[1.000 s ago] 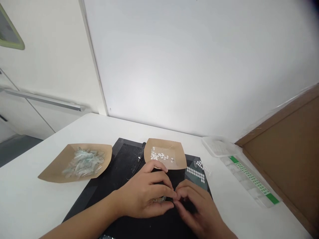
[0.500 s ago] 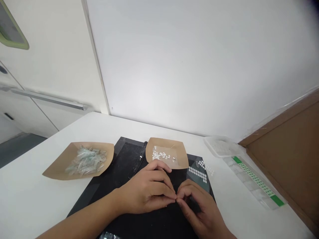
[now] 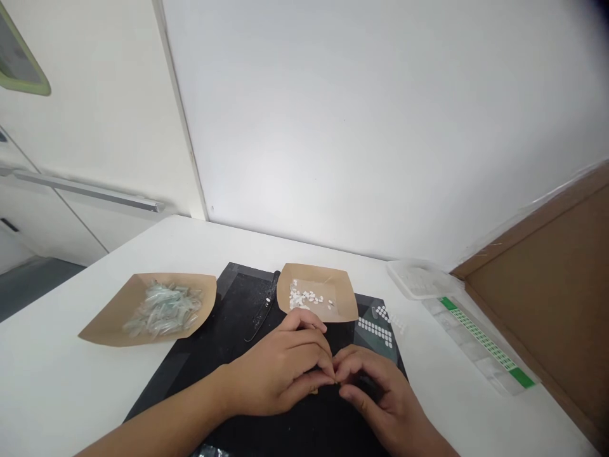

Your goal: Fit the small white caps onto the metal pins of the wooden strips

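Over the black mat (image 3: 242, 292), my left hand (image 3: 280, 368) has its thumb and fingertips pinched together. A small tan bit (image 3: 314, 391) shows just under its thumb; what the pinch holds is too small to make out. My right hand (image 3: 380, 397) meets it fingertip to fingertip, its fingers curled and the thumb slightly below the index finger. Beyond the left hand stands a brown paper tray (image 3: 349, 295) with small white oval pieces (image 3: 311, 296) in it. Sheets of white round dots (image 3: 375, 331) lie past the right hand.
At the left, another brown paper tray (image 3: 107, 320) holds a heap of clear plastic pieces (image 3: 166, 308). A black curved strip (image 3: 264, 311) lies on the mat. To the right are a shallow translucent tray (image 3: 419, 279) and a clear pack with a green label strip (image 3: 485, 339). A wall (image 3: 356, 139) rises behind.
My right thumb has parted slightly from the index finger. A tan bit now shows beneath my left thumb. The whole view has shifted slightly.
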Demonstrator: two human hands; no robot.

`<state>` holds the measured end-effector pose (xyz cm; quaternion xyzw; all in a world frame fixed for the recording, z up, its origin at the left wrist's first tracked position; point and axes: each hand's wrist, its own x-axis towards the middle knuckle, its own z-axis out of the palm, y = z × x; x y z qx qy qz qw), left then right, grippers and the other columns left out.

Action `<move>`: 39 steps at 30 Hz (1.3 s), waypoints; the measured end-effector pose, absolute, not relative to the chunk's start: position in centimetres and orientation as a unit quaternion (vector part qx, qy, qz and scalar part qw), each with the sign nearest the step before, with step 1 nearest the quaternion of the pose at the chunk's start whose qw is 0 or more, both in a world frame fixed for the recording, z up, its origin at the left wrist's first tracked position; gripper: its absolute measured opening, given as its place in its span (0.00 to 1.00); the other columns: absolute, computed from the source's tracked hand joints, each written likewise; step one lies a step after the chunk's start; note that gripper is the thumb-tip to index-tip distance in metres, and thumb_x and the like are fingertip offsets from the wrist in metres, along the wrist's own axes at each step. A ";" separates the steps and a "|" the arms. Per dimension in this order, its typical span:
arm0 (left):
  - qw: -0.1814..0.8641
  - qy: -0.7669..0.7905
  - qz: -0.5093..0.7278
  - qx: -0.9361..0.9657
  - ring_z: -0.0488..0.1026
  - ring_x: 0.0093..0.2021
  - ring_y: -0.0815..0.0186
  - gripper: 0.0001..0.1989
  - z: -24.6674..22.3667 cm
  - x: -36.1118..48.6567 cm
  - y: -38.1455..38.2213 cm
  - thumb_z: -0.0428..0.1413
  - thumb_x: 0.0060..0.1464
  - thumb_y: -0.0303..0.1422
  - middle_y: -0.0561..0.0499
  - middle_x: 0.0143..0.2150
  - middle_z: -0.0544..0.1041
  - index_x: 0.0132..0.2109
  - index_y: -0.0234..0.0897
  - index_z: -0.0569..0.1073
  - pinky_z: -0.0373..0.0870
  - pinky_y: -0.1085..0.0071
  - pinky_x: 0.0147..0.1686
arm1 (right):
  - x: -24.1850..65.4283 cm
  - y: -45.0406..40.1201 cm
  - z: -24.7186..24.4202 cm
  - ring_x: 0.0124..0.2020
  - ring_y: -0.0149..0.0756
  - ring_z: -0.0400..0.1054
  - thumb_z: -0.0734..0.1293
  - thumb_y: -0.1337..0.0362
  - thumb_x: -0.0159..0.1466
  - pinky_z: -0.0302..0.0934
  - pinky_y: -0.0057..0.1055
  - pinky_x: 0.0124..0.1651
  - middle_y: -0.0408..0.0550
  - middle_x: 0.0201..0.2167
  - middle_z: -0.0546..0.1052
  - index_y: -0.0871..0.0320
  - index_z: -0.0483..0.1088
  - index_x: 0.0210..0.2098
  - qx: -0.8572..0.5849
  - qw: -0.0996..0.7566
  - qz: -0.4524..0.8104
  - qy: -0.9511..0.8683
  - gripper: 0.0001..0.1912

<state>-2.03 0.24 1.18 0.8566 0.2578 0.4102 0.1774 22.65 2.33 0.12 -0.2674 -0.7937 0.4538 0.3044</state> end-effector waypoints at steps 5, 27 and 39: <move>0.186 0.261 0.421 0.849 0.76 0.45 0.64 0.03 0.9 -2.1 0.3 0.58 0.69 0.26 0.50 0.42 0.82 0.47 0.37 0.76 0.64 0.58 0.66 | 22.6 2.4 0.1 0.42 0.38 0.79 0.70 0.60 0.73 0.72 0.31 0.44 0.48 0.42 0.84 0.51 0.79 0.44 -0.271 0.323 0.456 -0.784 0.04; 0.207 0.238 0.414 0.854 0.77 0.47 0.65 0.04 -0.1 -2.2 1.0 0.61 0.68 0.26 0.51 0.42 0.85 0.47 0.37 0.80 0.64 0.60 0.66 | 22.4 1.2 -0.1 0.28 0.31 0.68 0.66 0.66 0.70 0.61 0.27 0.33 0.40 0.30 0.74 0.53 0.68 0.39 -0.293 0.293 0.356 -0.838 0.03; 0.184 0.234 0.345 0.890 0.73 0.54 0.60 0.06 0.2 -3.6 1.7 0.60 0.70 0.29 0.50 0.45 0.85 0.51 0.37 0.80 0.67 0.60 0.63 | 22.6 1.4 0.2 0.26 0.29 0.66 0.66 0.71 0.64 0.60 0.26 0.30 0.38 0.29 0.71 0.53 0.66 0.36 -0.308 0.282 0.375 -0.828 0.06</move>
